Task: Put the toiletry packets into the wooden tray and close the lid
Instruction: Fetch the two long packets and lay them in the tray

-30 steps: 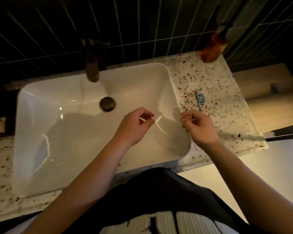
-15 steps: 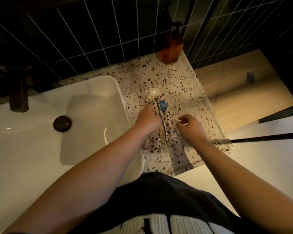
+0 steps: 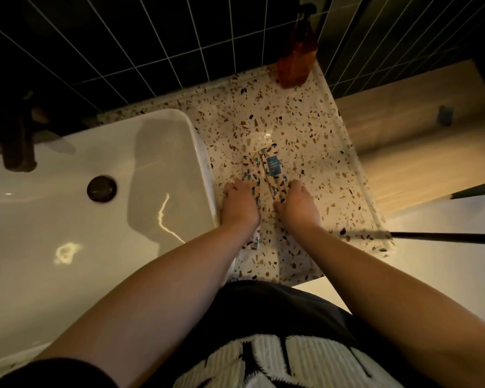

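- Half a second ago only the left hand (image 3: 240, 207) was on the packets while the right hand (image 3: 297, 204) hovered in a loose fist; now both hands press down side by side on the desk (image 3: 305, 130), near its front edge, just right of the sink (image 3: 199, 152).
- That reads as gathering the toiletry packets (image 3: 272, 170) for a lift; no wooden tray is in view, so placing has not begun.
- The fingers of both hands are curled over the packets' near ends (whether they actually pinch them I cannot tell).
- The packets look flat, long and terrazzo-patterned, one with a blue label, lying parallel and touching.
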`<control>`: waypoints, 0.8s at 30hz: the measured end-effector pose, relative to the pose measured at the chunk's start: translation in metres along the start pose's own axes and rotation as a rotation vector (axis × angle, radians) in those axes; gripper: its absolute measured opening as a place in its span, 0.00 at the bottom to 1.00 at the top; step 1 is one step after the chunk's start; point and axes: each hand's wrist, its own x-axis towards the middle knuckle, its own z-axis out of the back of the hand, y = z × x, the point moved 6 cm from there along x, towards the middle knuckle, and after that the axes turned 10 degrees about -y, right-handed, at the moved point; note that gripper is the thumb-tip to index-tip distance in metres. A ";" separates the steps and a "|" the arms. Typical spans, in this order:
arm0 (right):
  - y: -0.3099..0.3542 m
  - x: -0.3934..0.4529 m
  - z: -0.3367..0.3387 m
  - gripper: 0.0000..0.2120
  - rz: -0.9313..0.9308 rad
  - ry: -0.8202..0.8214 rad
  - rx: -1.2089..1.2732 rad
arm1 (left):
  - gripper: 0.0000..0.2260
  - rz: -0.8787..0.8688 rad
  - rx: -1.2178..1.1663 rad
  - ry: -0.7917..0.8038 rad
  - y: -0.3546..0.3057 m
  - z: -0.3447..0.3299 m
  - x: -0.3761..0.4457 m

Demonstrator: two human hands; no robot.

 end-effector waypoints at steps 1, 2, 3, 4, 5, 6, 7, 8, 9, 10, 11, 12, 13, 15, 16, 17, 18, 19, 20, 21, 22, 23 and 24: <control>-0.003 0.000 -0.001 0.19 -0.031 0.006 0.047 | 0.17 0.030 -0.037 0.022 0.001 0.000 0.000; -0.006 0.000 -0.001 0.18 -0.064 0.013 0.081 | 0.17 0.056 -0.065 0.042 0.001 0.000 -0.001; -0.009 0.001 -0.001 0.18 -0.099 0.022 0.112 | 0.19 0.077 -0.084 0.060 0.000 0.000 -0.001; -0.012 0.001 0.000 0.16 -0.134 0.035 0.144 | 0.21 0.095 -0.105 0.080 0.000 0.000 -0.003; -0.015 0.000 0.002 0.15 -0.163 0.048 0.174 | 0.24 0.111 -0.129 0.103 -0.001 0.001 -0.004; -0.017 -0.001 0.004 0.12 -0.188 0.056 0.205 | 0.28 0.123 -0.159 0.128 -0.002 0.003 -0.007; -0.019 -0.004 0.007 0.10 -0.208 0.050 0.243 | 0.31 0.123 -0.195 0.147 -0.004 0.005 -0.010; -0.020 -0.007 0.011 0.08 -0.222 0.028 0.288 | 0.33 0.105 -0.232 0.158 -0.007 0.009 -0.014; -0.018 -0.011 0.017 0.06 -0.225 -0.007 0.337 | 0.34 0.076 -0.273 0.152 -0.010 0.015 -0.017; -0.015 -0.016 0.024 0.07 -0.210 -0.053 0.385 | 0.34 0.040 -0.320 0.136 -0.013 0.024 -0.021; -0.010 -0.021 0.032 0.09 -0.185 -0.104 0.430 | 0.32 -0.004 -0.370 0.110 -0.014 0.035 -0.025; -0.005 -0.027 0.039 0.12 -0.162 -0.151 0.473 | 0.28 -0.060 -0.422 0.081 -0.015 0.047 -0.029; 0.002 -0.033 0.046 0.14 -0.144 -0.186 0.518 | 0.25 -0.115 -0.484 0.058 -0.013 0.060 -0.033; 0.019 -0.044 0.055 0.15 -0.112 -0.208 0.603 | 0.22 -0.176 -0.602 0.038 -0.001 0.088 -0.042; 0.029 -0.050 0.057 0.16 -0.098 -0.196 0.640 | 0.21 -0.183 -0.642 0.024 0.010 0.102 -0.046; 0.040 -0.057 0.058 0.16 -0.086 -0.178 0.670 | 0.18 -0.189 -0.681 0.003 0.023 0.117 -0.050; 0.052 -0.064 0.058 0.15 -0.072 -0.163 0.695 | 0.15 -0.196 -0.717 -0.022 0.037 0.130 -0.054; 0.065 -0.071 0.058 0.14 -0.055 -0.152 0.716 | 0.12 -0.193 -0.752 -0.047 0.052 0.144 -0.057; 0.079 -0.079 0.057 0.13 -0.038 -0.144 0.736 | 0.10 -0.175 -0.790 -0.068 0.067 0.156 -0.059; 0.094 -0.086 0.056 0.12 -0.024 -0.135 0.755 | 0.09 -0.153 -0.827 -0.086 0.084 0.167 -0.061; 0.111 -0.095 0.054 0.11 -0.010 -0.126 0.771 | 0.08 -0.138 -0.855 -0.106 0.101 0.177 -0.061; 0.129 -0.105 0.051 0.10 0.007 -0.118 0.784 | 0.07 -0.126 -0.876 -0.126 0.119 0.187 -0.063; 0.148 -0.116 0.047 0.10 0.028 -0.107 0.801 | 0.06 -0.111 -0.899 -0.148 0.138 0.195 -0.062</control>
